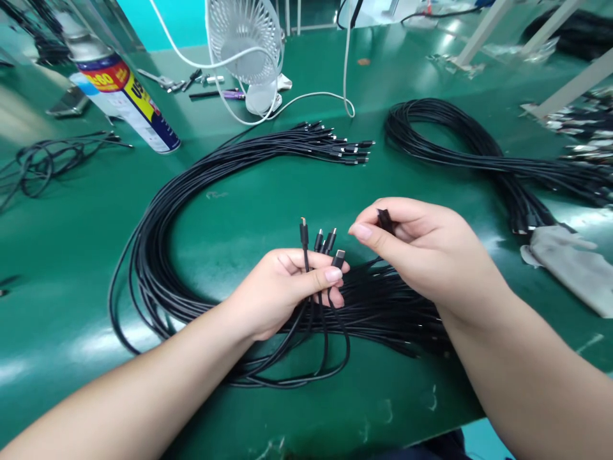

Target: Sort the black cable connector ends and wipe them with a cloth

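Several black USB cables (304, 235) are pinched between the thumb and fingers of my left hand (282, 284). Their plugs point upward, and one USB-C-type metal tip tilts to the right by the thumb. To the right, my right hand (431, 246) has its fingers curled around a small black piece (384, 220); most of it is hidden, so its kind is unclear. Below both hands, a large curved bundle of black cables (153, 236) lies on the green table, its far connector ends (352, 152) fanned out behind the hands.
A spray can (138, 105) stands at the back left, beside loose cables (43, 163). Behind the bundle is a small white fan (246, 38) with a white cord. At right lie another coiled cable bundle (440, 128) and a pale glove-like item (569, 262).
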`<action>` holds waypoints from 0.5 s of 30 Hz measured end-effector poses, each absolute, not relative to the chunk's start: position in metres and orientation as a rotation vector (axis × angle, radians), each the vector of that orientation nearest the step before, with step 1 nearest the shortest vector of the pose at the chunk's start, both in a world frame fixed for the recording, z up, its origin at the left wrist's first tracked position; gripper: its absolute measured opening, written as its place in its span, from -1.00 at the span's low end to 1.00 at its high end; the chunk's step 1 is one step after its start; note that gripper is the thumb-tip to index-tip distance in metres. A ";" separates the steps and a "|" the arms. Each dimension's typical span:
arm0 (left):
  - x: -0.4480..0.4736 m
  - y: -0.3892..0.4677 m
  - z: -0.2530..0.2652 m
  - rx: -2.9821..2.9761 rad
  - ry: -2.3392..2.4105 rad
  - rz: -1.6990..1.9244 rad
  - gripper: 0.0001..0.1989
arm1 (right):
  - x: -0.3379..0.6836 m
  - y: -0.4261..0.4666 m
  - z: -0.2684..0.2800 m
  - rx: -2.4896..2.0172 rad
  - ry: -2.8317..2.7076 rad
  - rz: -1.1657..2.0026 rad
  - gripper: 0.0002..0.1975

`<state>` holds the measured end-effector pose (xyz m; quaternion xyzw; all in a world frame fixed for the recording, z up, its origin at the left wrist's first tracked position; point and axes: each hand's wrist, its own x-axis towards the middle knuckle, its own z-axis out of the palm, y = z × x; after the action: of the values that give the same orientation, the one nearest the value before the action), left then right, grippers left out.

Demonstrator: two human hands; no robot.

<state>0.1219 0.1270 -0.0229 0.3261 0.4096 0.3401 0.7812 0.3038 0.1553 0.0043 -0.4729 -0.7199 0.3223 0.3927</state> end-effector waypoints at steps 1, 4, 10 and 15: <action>0.122 0.127 -0.023 0.703 0.878 0.738 -0.78 | 0.304 0.155 0.004 -1.191 -1.820 0.865 -0.89; 0.121 0.127 -0.024 0.695 0.862 0.749 -0.80 | 0.304 0.153 0.002 -1.144 -1.801 1.004 -0.95; 0.123 0.128 -0.021 0.691 0.860 0.795 -0.74 | 0.300 0.151 0.000 -1.048 -1.916 1.104 -0.86; 0.125 0.127 -0.020 0.689 0.916 0.867 -0.68 | 0.299 0.150 0.003 -1.103 -1.977 0.954 -0.89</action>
<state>0.1249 0.1272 -0.0201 0.3155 0.4197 0.3970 0.7528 0.2990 0.1503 0.0027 -0.4229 -0.7580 0.3658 0.3358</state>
